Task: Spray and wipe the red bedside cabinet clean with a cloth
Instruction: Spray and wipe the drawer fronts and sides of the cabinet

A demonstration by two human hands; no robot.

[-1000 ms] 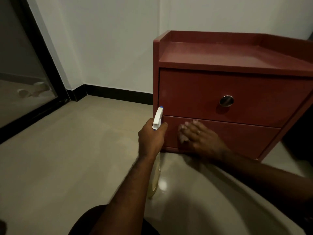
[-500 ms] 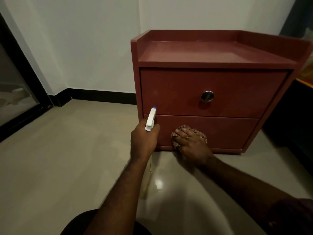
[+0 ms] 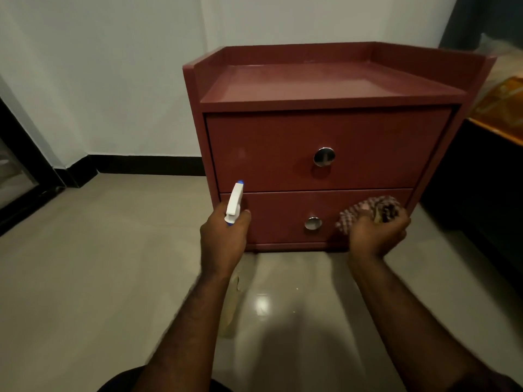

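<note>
So, mid-wipe I reckon: right hand (image 3: pixel 377 236) clenches the cloth (image 3: pixel 365 212) in curled fingers (image 3: pixel 397 222) against the red bedside cabinet (image 3: pixel 325 131), low on its bottom drawer (image 3: pixel 280 213). Left hand (image 3: pixel 223 240) grips the spray bottle (image 3: pixel 234 203). Next move probably calls for a sweep toward the knob (image 3: pixel 313 223).

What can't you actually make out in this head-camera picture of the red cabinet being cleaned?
Head view only:
The spray bottle: the left hand covers its neck; the body below is dim, so the fill level is unreadable.
The cloth: bunched in the right hand and blurred; whether it touches the cabinet is unclear.
The cabinet's sides and back: turned away from the camera.
A yellowish thing: cut off by the right edge.
</note>
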